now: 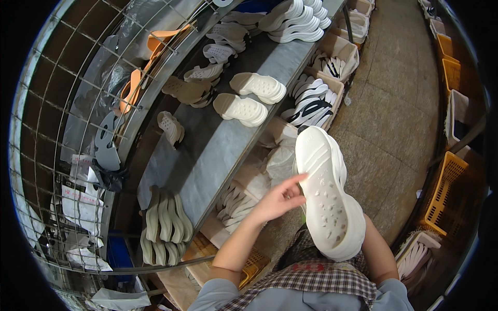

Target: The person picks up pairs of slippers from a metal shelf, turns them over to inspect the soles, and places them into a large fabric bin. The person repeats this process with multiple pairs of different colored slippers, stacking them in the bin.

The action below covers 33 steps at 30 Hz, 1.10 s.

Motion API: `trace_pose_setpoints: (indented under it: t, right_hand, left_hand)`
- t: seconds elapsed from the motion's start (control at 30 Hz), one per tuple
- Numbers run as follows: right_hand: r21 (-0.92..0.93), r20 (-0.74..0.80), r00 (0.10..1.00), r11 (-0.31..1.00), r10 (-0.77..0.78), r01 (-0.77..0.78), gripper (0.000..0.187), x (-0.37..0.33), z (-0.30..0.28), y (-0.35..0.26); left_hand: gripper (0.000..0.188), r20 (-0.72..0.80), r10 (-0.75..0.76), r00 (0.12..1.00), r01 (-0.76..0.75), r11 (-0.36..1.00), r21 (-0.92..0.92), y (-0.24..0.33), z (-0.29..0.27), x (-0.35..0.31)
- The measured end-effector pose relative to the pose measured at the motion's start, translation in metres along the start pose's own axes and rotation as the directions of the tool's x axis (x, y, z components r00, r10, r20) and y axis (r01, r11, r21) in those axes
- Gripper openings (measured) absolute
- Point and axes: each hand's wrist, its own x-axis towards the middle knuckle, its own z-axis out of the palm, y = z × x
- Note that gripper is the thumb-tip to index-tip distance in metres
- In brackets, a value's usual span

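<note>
A stack of white shoe soles [326, 199] is held up in front of me, toe end away from me. The top sole has ridges at the toe and a field of small holes toward the heel; at least one more layer shows along the right edge. My left hand [282, 199] is at the left edge of the stack, index finger and thumb apart, fingertips at or against the rim. My right forearm [380, 251] runs up behind the stack. The right hand itself is hidden by the soles, which appear to rest in it.
On the grey metal table [181, 150] at left lie cream soles [241, 109], more white stacks and greenish-beige soles [166, 225]. Wire mesh [67, 129] borders it. Bins of soles [311, 101] stand along its right side. Yellow crates [446, 192] line the far right of the floor aisle [397, 103].
</note>
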Motion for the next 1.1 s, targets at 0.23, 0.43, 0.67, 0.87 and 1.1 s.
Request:
trace_pose_setpoints:
  t: [0.23, 0.43, 0.67, 0.87, 1.1]
  right_hand:
    - [-0.009, -0.069, 0.994, 0.996, -0.087, 0.087, 0.069, 0.003, -0.018, -0.001]
    - [-0.185, 0.034, 0.962, 0.944, -0.270, 0.272, 0.074, -0.006, -0.036, -0.008]
    - [-0.372, 0.084, 0.916, 0.840, -0.393, 0.395, 0.099, -0.011, -0.041, -0.011]
    - [-0.419, 0.140, 0.928, 0.828, -0.347, 0.373, 0.107, -0.019, -0.028, -0.010]
    - [-0.460, 0.111, 0.975, 0.859, -0.194, 0.224, 0.102, -0.030, -0.041, 0.013]
  left_hand:
    - [0.086, -0.835, -0.202, 0.512, -0.251, 0.894, -0.371, -0.051, -0.161, 0.116]
    - [0.037, -0.855, -0.348, 0.385, -0.131, 0.896, -0.424, -0.088, -0.243, 0.176]
    - [0.047, -0.580, -0.029, 0.814, -0.129, 0.965, -0.229, -0.003, -0.118, 0.072]
    - [0.055, -0.109, -0.212, 0.971, 0.156, 0.911, -0.382, 0.009, 0.031, -0.006]
    - [0.050, -0.096, -0.262, 0.960, 0.180, 0.846, -0.502, -0.025, 0.069, -0.054]
